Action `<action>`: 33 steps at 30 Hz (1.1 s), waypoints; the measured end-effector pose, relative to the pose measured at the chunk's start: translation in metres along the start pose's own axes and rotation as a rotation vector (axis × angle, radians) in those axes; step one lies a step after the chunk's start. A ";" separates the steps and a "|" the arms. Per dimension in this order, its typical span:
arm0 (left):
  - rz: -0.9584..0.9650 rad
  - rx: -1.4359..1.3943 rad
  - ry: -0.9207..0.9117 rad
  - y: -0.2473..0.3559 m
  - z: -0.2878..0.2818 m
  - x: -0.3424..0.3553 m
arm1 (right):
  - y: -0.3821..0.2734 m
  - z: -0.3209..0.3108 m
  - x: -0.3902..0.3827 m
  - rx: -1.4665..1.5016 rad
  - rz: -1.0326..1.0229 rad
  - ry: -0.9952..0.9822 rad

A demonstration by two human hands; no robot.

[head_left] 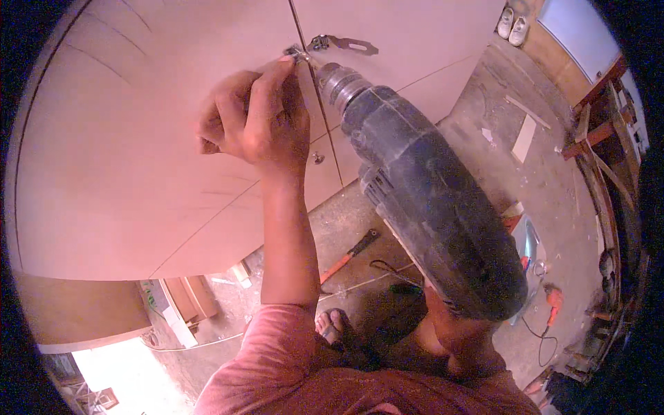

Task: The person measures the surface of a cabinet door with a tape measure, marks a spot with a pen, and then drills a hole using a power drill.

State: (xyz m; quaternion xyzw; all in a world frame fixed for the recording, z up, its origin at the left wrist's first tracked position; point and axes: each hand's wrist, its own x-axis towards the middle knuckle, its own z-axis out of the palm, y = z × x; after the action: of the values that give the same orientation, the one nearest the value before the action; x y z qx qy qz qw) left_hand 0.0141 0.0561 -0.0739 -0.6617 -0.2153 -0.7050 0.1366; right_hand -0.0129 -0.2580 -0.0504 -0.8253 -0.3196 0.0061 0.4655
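Left hand (266, 121) pinched narrow, fingertips on the small dark metal fitting (293, 52) at the seam between flat, pale pinkish panels (145, 159). Right hand (453, 328) mostly hidden behind the bulky dark grey power drill (432, 169); I take it as gripping the handle, fingers out of my sight. Dark slotted metal strap (356, 45) lies just right of the left fingertips. Working remotely, I'd keep the bit square to the panel, press steadily, start slowly, and hold those fingertips clear of any slip.
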 end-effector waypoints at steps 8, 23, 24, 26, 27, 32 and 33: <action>-0.017 0.016 0.004 0.002 -0.001 0.001 | 0.008 0.002 -0.007 -0.074 -0.088 0.090; 0.011 0.029 0.005 -0.001 0.001 0.000 | 0.005 0.001 0.001 -0.051 0.004 -0.010; 0.010 0.030 0.006 -0.002 0.001 0.000 | 0.006 0.001 0.001 -0.041 -0.014 0.004; 0.011 0.007 0.004 -0.003 0.002 -0.001 | 0.005 -0.002 0.002 -0.115 -0.136 -0.012; 0.010 0.007 0.003 -0.002 0.002 -0.001 | 0.004 -0.003 0.002 -0.139 -0.176 -0.017; 0.027 0.049 0.002 -0.006 0.000 0.001 | 0.002 -0.005 0.002 -0.468 -0.237 -0.070; 0.024 0.047 0.001 -0.005 0.000 0.000 | 0.003 -0.007 0.002 -0.510 -0.251 -0.093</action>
State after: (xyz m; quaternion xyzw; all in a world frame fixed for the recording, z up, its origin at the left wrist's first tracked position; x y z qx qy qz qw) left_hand 0.0121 0.0603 -0.0741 -0.6606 -0.2238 -0.6983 0.1609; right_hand -0.0082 -0.2630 -0.0482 -0.8686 -0.4314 -0.0943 0.2248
